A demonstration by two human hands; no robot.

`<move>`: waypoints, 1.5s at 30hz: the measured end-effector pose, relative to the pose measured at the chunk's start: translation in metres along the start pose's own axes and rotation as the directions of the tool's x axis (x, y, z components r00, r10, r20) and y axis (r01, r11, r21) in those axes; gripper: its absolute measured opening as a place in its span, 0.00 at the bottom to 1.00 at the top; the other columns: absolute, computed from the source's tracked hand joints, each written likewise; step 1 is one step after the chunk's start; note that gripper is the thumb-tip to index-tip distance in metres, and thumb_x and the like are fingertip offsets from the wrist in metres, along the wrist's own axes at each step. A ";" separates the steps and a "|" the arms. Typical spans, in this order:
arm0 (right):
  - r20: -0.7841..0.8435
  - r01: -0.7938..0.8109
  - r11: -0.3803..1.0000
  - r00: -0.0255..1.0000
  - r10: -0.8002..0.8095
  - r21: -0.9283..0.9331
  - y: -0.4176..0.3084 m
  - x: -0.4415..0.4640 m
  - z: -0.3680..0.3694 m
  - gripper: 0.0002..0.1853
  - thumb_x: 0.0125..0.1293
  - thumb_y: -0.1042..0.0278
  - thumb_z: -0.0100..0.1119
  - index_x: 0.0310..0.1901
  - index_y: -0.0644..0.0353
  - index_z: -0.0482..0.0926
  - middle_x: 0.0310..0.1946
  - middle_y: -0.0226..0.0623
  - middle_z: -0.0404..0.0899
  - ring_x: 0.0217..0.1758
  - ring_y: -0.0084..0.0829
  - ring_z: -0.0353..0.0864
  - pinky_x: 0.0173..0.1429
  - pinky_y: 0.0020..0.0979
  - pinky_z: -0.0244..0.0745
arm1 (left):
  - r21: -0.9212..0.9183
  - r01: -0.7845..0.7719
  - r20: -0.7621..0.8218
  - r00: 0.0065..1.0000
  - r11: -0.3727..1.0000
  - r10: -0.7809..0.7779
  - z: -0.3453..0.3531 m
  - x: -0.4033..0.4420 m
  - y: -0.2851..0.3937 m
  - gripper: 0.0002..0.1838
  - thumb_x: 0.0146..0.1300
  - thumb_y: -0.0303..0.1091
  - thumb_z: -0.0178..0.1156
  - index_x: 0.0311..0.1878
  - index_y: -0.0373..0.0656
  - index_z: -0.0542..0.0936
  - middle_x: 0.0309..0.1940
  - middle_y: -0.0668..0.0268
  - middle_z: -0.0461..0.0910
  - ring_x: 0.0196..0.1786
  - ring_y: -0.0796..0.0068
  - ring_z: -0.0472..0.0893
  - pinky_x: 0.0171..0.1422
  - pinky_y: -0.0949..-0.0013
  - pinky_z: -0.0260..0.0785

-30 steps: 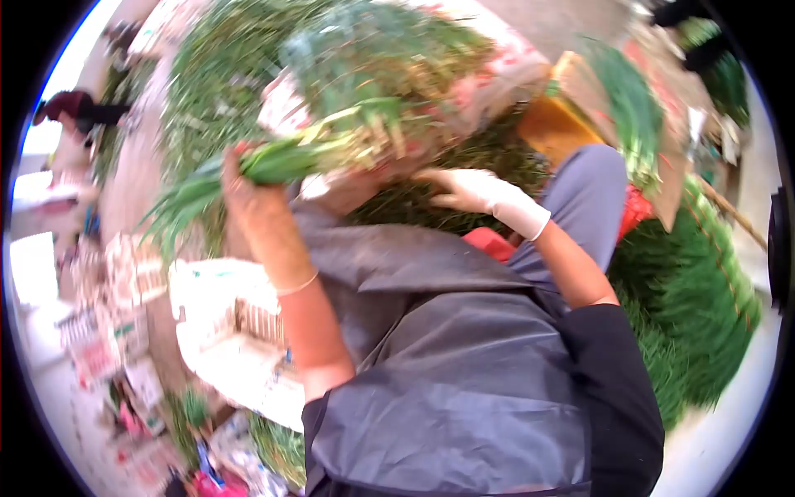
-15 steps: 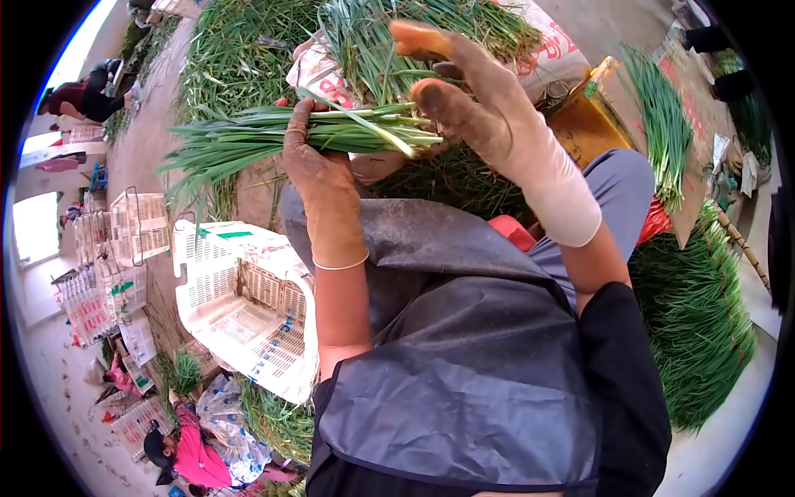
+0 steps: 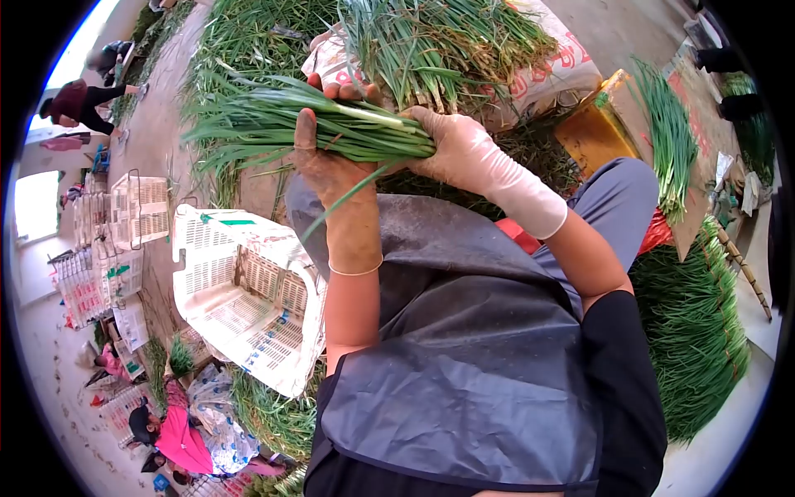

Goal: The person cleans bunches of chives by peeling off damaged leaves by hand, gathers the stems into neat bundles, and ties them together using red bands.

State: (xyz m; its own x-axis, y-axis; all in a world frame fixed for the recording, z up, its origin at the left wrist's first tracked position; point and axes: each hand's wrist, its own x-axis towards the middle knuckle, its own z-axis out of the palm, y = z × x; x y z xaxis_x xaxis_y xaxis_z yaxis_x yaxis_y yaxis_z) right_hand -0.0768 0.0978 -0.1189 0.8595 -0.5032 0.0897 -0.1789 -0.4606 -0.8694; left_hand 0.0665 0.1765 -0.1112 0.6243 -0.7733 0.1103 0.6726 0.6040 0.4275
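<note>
A bunch of green onions lies across my left hand, its leaves spread out to the left. My left hand, in a soiled glove, holds the bunch from below, with thumb and fingertips showing above it. At the pale stem end, my right hand, gloved too, is closed around the butts; most of them are hidden inside it. One loose leaf hangs down across my left wrist. Just beyond my hands, more green onions are piled on a white sack with red print.
A white plastic crate stands left of my lap. To the right are a yellow container, a board with green onions, and a large stack of greens. A person in pink works at lower left; stacked crates stand behind.
My right hand was raised open beside the stem ends and has come down to close on them. My left thumb has lifted, and a leaf now droops over my left wrist.
</note>
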 end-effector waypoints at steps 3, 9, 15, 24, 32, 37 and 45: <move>-0.090 -0.135 0.933 0.990 0.111 -0.333 -0.023 -0.005 -0.005 0.30 0.52 0.46 0.66 0.54 0.50 0.70 0.33 0.44 0.81 0.42 0.46 0.81 0.45 0.41 0.74 | 0.021 0.056 0.057 0.997 0.998 -0.057 0.007 -0.011 -0.004 0.28 0.58 0.45 0.61 0.59 0.44 0.68 0.50 0.59 0.74 0.58 0.61 0.71 0.66 0.43 0.59; -0.129 0.127 0.948 0.977 -0.170 -0.292 -0.019 -0.012 -0.009 0.33 0.50 0.53 0.68 0.56 0.56 0.68 0.44 0.50 0.76 0.47 0.47 0.78 0.49 0.38 0.73 | -0.010 0.105 -0.078 0.991 0.994 -0.106 -0.013 -0.017 -0.004 0.28 0.56 0.18 0.57 0.60 0.51 0.66 0.41 0.61 0.79 0.48 0.63 0.79 0.59 0.53 0.71; -0.355 0.223 0.930 0.878 -0.322 -0.293 -0.025 0.007 -0.008 0.11 0.60 0.61 0.58 0.37 0.59 0.80 0.27 0.43 0.78 0.32 0.41 0.80 0.36 0.36 0.74 | 0.009 0.118 -0.110 0.987 0.993 -0.116 -0.011 -0.019 -0.011 0.29 0.56 0.20 0.58 0.61 0.50 0.65 0.45 0.58 0.79 0.50 0.61 0.78 0.59 0.54 0.72; -0.449 0.172 0.846 0.785 -0.427 -0.504 -0.031 -0.022 -0.033 0.10 0.58 0.68 0.60 0.42 0.55 0.79 0.31 0.36 0.77 0.35 0.39 0.79 0.39 0.36 0.73 | -0.017 0.115 -0.084 0.990 0.993 -0.116 -0.004 -0.010 0.000 0.28 0.58 0.21 0.56 0.62 0.50 0.62 0.49 0.54 0.77 0.55 0.56 0.76 0.60 0.50 0.71; -0.309 0.105 0.690 0.838 -0.449 -0.716 -0.029 -0.021 -0.015 0.11 0.54 0.61 0.63 0.37 0.54 0.78 0.29 0.33 0.77 0.33 0.35 0.78 0.37 0.35 0.72 | 0.045 0.161 -0.164 0.975 0.986 -0.151 0.006 -0.014 -0.007 0.19 0.61 0.25 0.55 0.56 0.37 0.70 0.49 0.53 0.77 0.54 0.60 0.77 0.59 0.56 0.73; -0.322 0.144 0.742 0.835 -0.446 -0.655 -0.024 -0.002 -0.006 0.10 0.54 0.64 0.63 0.38 0.55 0.77 0.31 0.35 0.79 0.35 0.38 0.79 0.38 0.35 0.73 | 0.118 0.213 -0.175 0.966 0.970 -0.191 0.016 -0.018 -0.010 0.19 0.62 0.30 0.54 0.55 0.34 0.72 0.53 0.53 0.75 0.55 0.61 0.76 0.59 0.56 0.72; -0.426 0.094 0.908 0.860 -0.280 -0.408 -0.022 0.008 0.004 0.11 0.53 0.65 0.65 0.37 0.57 0.77 0.31 0.38 0.79 0.36 0.41 0.79 0.40 0.37 0.73 | 0.189 0.196 -0.219 0.964 0.962 -0.153 0.015 -0.017 -0.015 0.17 0.63 0.29 0.53 0.55 0.35 0.72 0.52 0.54 0.75 0.54 0.61 0.76 0.59 0.57 0.72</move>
State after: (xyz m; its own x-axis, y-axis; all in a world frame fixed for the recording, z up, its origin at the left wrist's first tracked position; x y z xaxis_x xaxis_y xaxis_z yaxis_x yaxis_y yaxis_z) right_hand -0.0641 0.1072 -0.1011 0.5855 -0.6154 0.5277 -0.2770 -0.7636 -0.5832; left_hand 0.0396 0.1781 -0.1056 0.5857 -0.7954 -0.1558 0.6946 0.3935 0.6023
